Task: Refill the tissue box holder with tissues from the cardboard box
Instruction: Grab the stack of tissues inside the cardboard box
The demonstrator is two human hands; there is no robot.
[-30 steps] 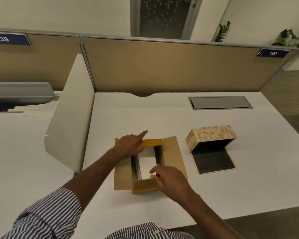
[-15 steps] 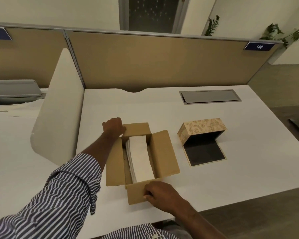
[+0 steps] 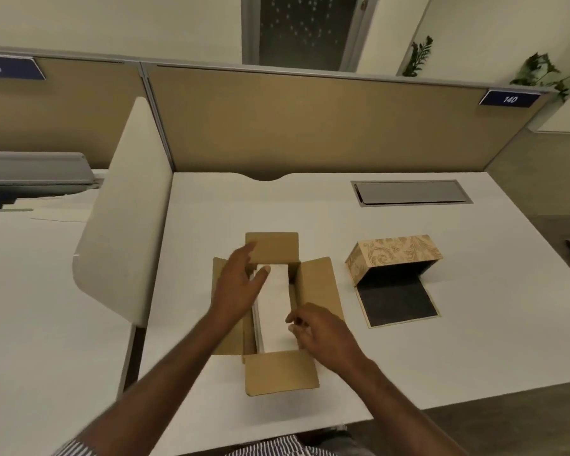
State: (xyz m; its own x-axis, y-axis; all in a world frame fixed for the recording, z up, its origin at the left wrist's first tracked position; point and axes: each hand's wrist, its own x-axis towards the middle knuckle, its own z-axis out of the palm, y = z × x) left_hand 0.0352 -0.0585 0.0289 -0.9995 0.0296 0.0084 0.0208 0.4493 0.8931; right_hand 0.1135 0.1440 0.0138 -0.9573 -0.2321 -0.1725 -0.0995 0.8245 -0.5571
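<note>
A brown cardboard box (image 3: 316, 284) lies on the white desk with all its flaps folded outward. A stack of white tissues (image 3: 275, 311) fills its middle. My left hand (image 3: 241, 284) hovers over the box's left side, fingers spread, thumb tip at the far end of the stack. My right hand (image 3: 323, 334) rests at the near right of the stack, fingertips curled against its edge. The patterned tissue box holder (image 3: 395, 253) lies on its side to the right, its black lid (image 3: 397, 301) flat on the desk and its dark inside facing me.
A white curved divider (image 3: 125, 212) stands left of the desk (image 3: 474, 324). A tan partition wall (image 3: 310, 123) runs along the back. A grey cable hatch (image 3: 408, 191) is set into the desk at the far right. The desk's front edge is close to my body.
Both hands left the end flaps and moved inward over the tissues. The left hand opened and came back from the far flap; the right hand rose from the near flap to the stack's edge.
</note>
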